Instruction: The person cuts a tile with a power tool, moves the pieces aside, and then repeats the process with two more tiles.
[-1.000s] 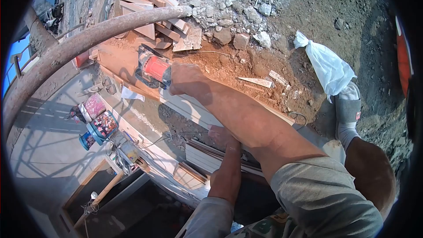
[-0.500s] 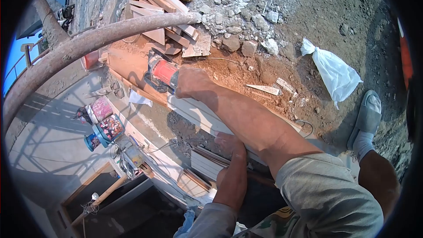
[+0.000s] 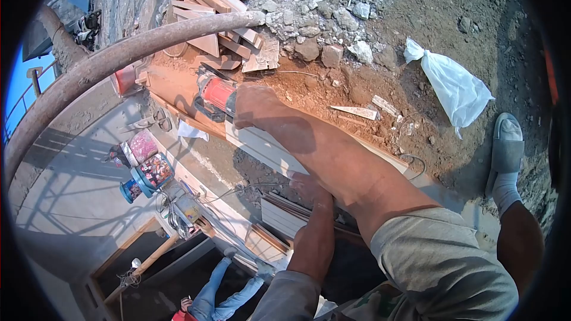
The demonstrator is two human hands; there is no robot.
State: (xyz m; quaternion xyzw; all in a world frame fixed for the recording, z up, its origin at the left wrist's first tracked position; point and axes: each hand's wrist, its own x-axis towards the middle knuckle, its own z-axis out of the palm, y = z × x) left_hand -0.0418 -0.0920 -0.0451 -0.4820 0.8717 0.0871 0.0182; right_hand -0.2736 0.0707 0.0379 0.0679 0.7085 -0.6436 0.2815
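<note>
My right hand (image 3: 253, 106) is wrapped round the rear of a red power cutter (image 3: 217, 93), whose blade I cannot make out. The cutter sits at the far end of a long white tile (image 3: 267, 150), over reddish dust. Nearer to me, my left hand (image 3: 310, 189) grips the tile's near edge, its fingertips partly hidden. My right forearm crosses above the tile and covers part of it. Just below my left hand lies a stack of similar tiles (image 3: 282, 216) with brown edges.
A rusty curved pipe (image 3: 148, 38) arches across the left. Beyond it lie cut strips (image 3: 217, 3) and rubble (image 3: 345, 21). A tied white bag (image 3: 455, 92) lies right. Buckets (image 3: 156, 171) and cables stand lower left. Below, a person in jeans (image 3: 208, 294) is partly visible.
The view has shifted slightly. A person in jeans has come into view at the bottom. Both my hands keep their places on the cutter and the tile.
</note>
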